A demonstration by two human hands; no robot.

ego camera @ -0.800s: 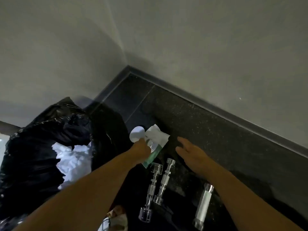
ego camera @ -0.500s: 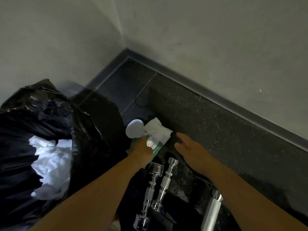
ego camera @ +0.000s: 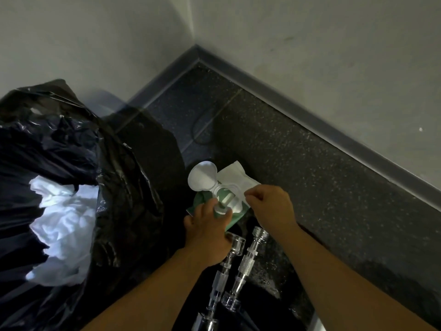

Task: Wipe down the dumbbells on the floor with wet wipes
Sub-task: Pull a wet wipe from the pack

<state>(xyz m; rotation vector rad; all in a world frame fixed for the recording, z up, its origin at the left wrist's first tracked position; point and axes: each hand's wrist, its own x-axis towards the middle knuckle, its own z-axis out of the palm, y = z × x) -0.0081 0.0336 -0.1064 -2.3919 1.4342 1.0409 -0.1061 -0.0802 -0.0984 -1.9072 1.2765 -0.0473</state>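
Note:
A green and white pack of wet wipes (ego camera: 230, 187) lies on the dark floor with its round lid (ego camera: 202, 178) flipped open. My left hand (ego camera: 207, 230) presses down on the pack's near end. My right hand (ego camera: 269, 204) pinches at the pack's opening, fingers closed on a white wipe edge. Two chrome dumbbell bars (ego camera: 243, 266) lie side by side just below my hands. A third chrome piece (ego camera: 318, 323) peeks in at the bottom edge.
A large black rubbish bag (ego camera: 78, 187) with crumpled white wipes (ego camera: 62, 225) inside stands at the left. Grey walls meet in a corner behind, with a grey skirting board (ego camera: 310, 125) along the speckled floor.
My right hand moved left from the floor onto the pack's opening and closed its fingers there. My left hand stayed on the pack. The view shifted down and nearer.

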